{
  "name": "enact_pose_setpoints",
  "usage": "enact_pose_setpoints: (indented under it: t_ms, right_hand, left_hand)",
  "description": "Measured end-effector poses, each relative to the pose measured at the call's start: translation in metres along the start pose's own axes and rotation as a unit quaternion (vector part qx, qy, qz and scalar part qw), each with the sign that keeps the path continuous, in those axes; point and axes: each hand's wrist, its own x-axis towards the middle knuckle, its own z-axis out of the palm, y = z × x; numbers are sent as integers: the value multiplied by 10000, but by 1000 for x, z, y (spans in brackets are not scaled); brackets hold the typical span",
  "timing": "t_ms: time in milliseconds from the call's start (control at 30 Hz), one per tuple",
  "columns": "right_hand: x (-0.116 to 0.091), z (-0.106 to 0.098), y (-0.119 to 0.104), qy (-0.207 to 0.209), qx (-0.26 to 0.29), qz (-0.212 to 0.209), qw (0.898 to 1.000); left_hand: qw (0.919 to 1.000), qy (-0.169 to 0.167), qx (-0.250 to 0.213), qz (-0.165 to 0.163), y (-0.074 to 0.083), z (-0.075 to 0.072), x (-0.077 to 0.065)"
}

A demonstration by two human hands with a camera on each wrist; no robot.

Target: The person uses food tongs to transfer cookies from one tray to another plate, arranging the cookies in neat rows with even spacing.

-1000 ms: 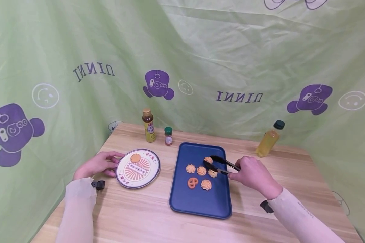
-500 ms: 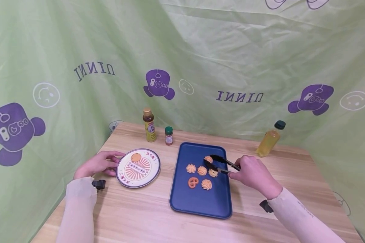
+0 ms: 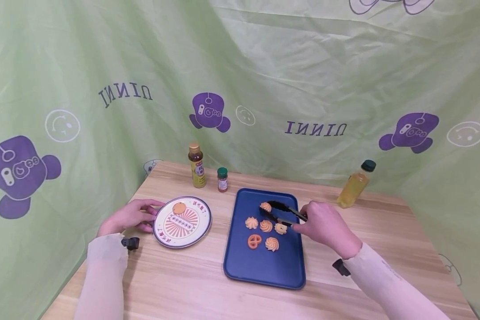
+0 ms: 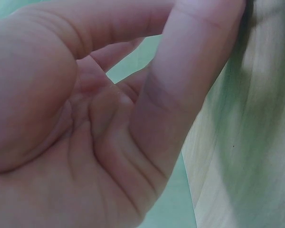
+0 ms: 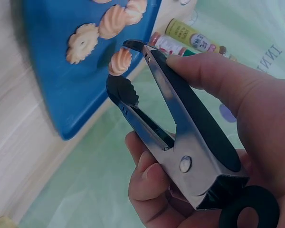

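My right hand grips black-and-metal tongs, with the thumb along one arm and fingers curled under the other. A swirled piped cookie sits between the tong tips over the far part of a blue tray. Whether it touches the tray is hard to tell. On the tray lie more cookies and a pretzel-shaped one. My left hand touches the left rim of a patterned plate, fingers loosely bent; its fingertips are partly hidden. A round flat cookie lies on the plate.
Behind the plate stand a yellow-labelled sauce bottle and a small green-capped jar. At the back right, a bottle of yellow liquid stands beyond my right hand. A green printed curtain encloses the wooden table.
My right hand has moved a little left with the tongs, and the cookie between their tips has shifted left too. My left hand and the plate stay in place.
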Motion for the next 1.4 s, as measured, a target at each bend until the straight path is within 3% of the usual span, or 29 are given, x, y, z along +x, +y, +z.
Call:
enact_pose_setpoints:
  t_ms: [500, 767, 900, 1200, 1400]
  right_hand:
    - [19, 7, -36, 98, 109, -424, 9990]
    - [34, 19, -70, -24, 482, -616, 9969]
    - [42, 26, -89, -117, 622, -661, 9958]
    - [58, 42, -128, -18, 488, -1135, 9923]
    - [68, 54, -150, -110, 269, -1196, 9924]
  left_hand:
    - [9999, 72, 41, -122, 2, 0, 0]
    - [9996, 108, 229, -79, 2, -1, 1]
    - [9998, 79, 107, -123, 1, 0, 1]
    - [9999, 110, 28, -122, 3, 1, -1]
    - [9999, 61, -30, -107, 3, 1, -2]
